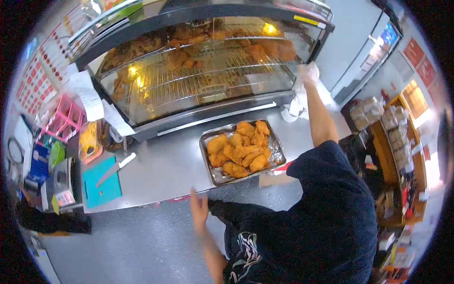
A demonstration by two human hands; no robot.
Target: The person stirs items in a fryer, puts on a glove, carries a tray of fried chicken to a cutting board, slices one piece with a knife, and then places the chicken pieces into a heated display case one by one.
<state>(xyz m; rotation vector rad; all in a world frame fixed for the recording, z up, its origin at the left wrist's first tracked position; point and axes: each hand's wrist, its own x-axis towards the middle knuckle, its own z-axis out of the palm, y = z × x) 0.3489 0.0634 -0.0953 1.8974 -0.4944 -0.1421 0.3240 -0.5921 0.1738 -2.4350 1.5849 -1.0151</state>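
Observation:
My right hand (pixel 309 73), in a clear plastic glove, reaches to the right front corner of a heated glass display case (pixel 212 93). White plastic bags (pixel 298 106) hang or lie just below it; whether the fingers grip anything is unclear. Bare and holding nothing, my left hand (pixel 199 209) is in front of the counter edge with its fingers apart. Between the two hands, a metal tray (pixel 217 180) lined with foil rests on the steel counter (pixel 166 167). Pieces of fried chicken (pixel 244 149) are piled in it. More fried food (pixel 271 49) sits on the wire racks behind the glass.
On the counter's left, a knife (pixel 115 169) with a white handle lies across a teal cutting board (pixel 103 191). Behind it are a tub with yellow contents (pixel 89 140) and a pink rack (pixel 65 119). Wooden shelves (pixel 390 142) hold wrapped packs at right.

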